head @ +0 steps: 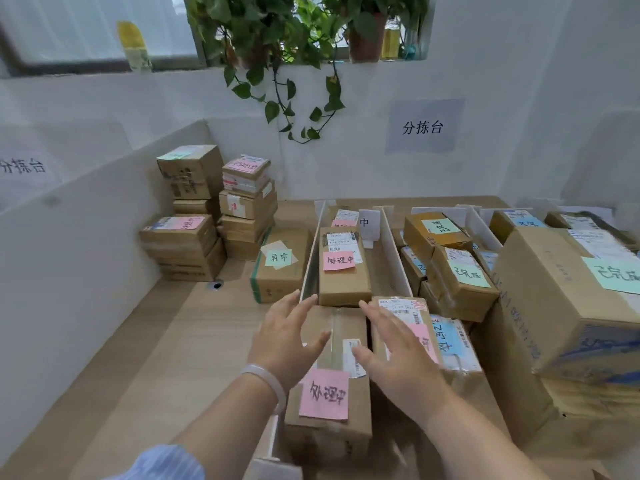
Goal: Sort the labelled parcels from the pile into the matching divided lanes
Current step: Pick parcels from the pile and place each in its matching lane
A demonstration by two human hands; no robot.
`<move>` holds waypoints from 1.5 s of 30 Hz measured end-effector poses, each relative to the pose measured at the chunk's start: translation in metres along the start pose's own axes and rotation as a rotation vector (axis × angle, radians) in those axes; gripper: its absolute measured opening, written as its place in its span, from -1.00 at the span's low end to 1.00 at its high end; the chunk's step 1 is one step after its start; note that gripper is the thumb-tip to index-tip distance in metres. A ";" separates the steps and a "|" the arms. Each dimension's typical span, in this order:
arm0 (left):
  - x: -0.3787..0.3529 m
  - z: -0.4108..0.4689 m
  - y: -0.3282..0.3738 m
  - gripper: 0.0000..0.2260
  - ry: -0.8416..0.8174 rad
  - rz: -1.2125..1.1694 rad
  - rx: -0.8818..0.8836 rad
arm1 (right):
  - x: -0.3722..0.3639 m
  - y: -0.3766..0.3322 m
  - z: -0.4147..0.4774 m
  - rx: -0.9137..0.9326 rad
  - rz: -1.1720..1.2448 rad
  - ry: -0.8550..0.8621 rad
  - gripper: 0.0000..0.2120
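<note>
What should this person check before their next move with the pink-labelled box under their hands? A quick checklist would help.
1. Left hand and right hand free: ok, both open, holding nothing.
2. Pink note on the near parcel matches the one on the parcel ahead: ok.
3. Near parcel lies straight in its lane: cannot tell, the arms cover its sides.
4. Parcels to sort in the pile: ok, several stacks stand there.

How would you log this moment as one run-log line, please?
left hand: open, over pink-label parcel | right hand: open, over same parcel | contact: unclear | position: in line behind far pink-label parcel
</note>
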State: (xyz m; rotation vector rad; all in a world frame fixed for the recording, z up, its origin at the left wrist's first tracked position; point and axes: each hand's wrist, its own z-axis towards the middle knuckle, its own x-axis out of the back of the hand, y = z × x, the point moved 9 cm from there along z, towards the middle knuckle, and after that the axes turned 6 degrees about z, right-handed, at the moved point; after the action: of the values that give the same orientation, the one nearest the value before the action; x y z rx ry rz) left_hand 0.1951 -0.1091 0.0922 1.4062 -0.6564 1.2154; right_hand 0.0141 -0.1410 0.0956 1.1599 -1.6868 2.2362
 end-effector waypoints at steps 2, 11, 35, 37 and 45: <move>0.018 0.001 -0.031 -0.42 0.028 0.000 0.023 | -0.020 -0.018 0.013 0.008 -0.003 -0.022 -0.41; 0.056 0.020 -0.165 -0.42 0.002 -0.034 0.051 | -0.125 -0.086 0.067 -0.019 -0.039 -0.049 -0.39; -0.047 0.201 -0.256 -0.37 -0.345 -0.181 -0.046 | -0.219 -0.017 0.257 -0.401 -0.089 0.081 -0.37; -0.069 0.218 -0.261 -0.37 -0.392 -0.194 -0.004 | -0.221 -0.001 0.278 -0.433 -0.105 0.109 -0.37; -0.129 0.283 -0.262 -0.41 -0.417 -0.391 0.124 | -0.225 0.061 0.334 -0.583 -0.072 0.143 -0.38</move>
State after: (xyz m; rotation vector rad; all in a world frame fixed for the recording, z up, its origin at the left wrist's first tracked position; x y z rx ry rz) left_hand 0.4759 -0.3445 -0.0849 1.8163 -0.5558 0.6678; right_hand 0.3090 -0.3743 -0.0615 0.8725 -1.9953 1.5668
